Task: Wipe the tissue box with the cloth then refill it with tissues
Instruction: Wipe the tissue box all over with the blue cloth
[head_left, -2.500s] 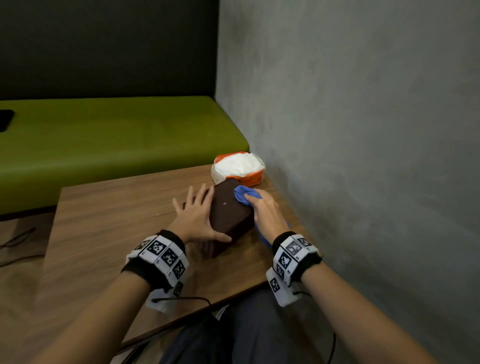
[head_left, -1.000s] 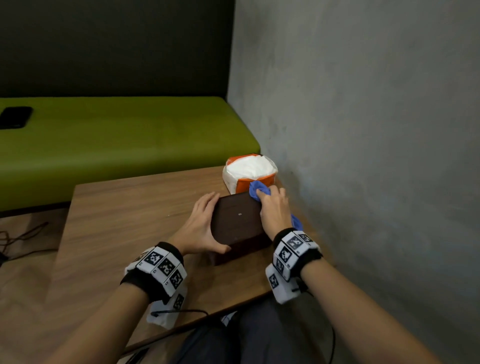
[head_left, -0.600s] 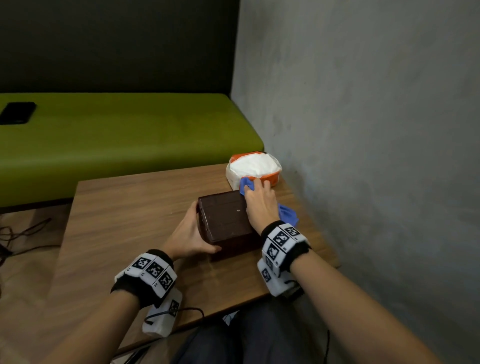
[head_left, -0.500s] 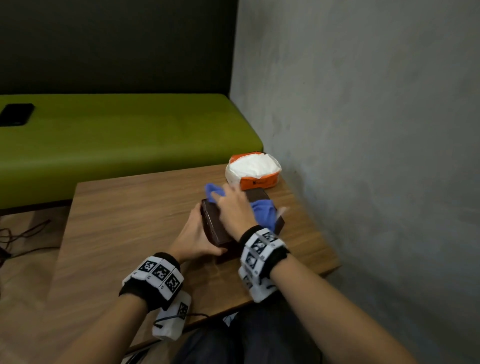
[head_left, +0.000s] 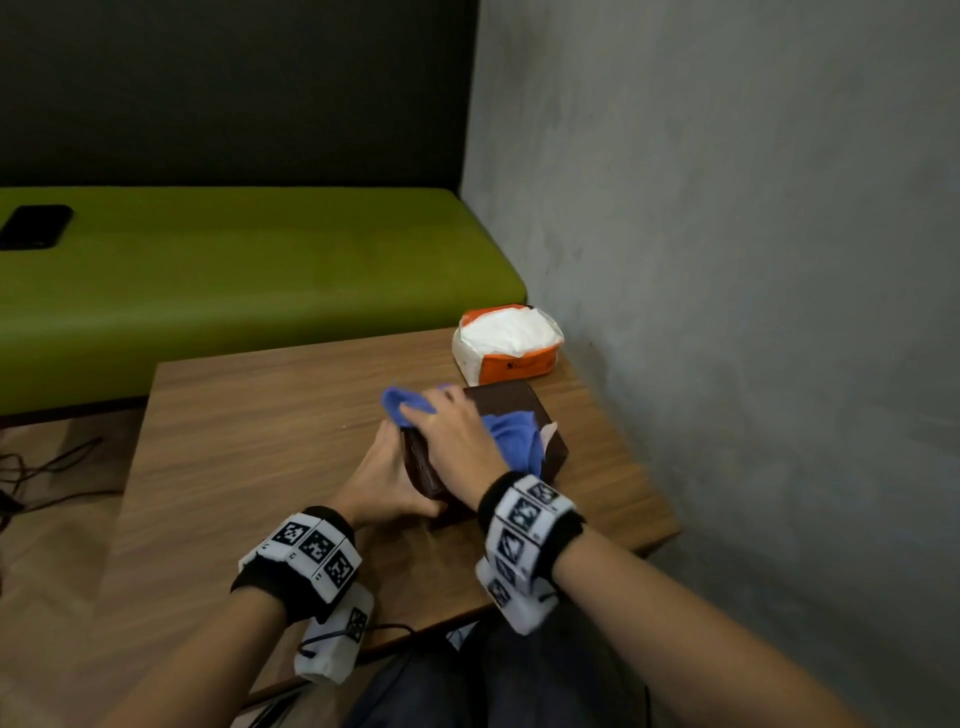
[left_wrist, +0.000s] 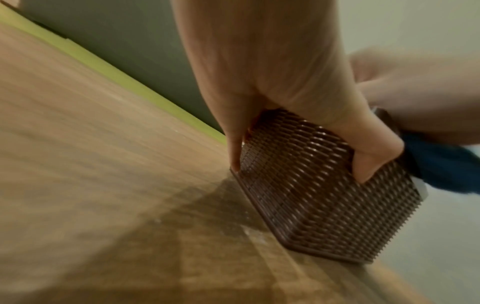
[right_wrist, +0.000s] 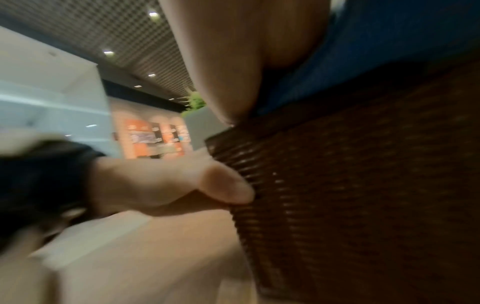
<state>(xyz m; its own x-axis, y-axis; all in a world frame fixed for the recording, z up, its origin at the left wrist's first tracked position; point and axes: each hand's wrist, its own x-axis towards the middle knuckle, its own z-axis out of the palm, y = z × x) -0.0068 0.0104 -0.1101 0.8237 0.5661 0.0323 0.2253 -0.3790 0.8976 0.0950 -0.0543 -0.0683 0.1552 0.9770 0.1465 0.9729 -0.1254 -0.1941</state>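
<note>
The brown woven tissue box (head_left: 519, 410) lies on the wooden table (head_left: 249, 431) near the wall. My right hand (head_left: 441, 431) lies across its top with fingers bent over the bunched blue cloth (head_left: 511, 441), which sticks out past the fingertips and trails behind the palm. My left hand (head_left: 387, 467) grips the box's near left corner. In the left wrist view the thumb and a finger clamp the box (left_wrist: 324, 185), with the cloth (left_wrist: 441, 166) behind. The right wrist view is blurred: box (right_wrist: 363, 185), cloth (right_wrist: 376, 51). The orange and white tissue pack (head_left: 506, 340) sits just beyond the box.
A grey wall (head_left: 727, 312) runs close along the table's right edge. Behind the table stands a green bench (head_left: 234, 280) with a black phone (head_left: 34, 226) on it. Cables (head_left: 47, 467) lie on the floor at the left.
My right hand has swept the cloth from the box's far right side across its top to the left edge. The box has turned under my left hand, which kept hold of it.
</note>
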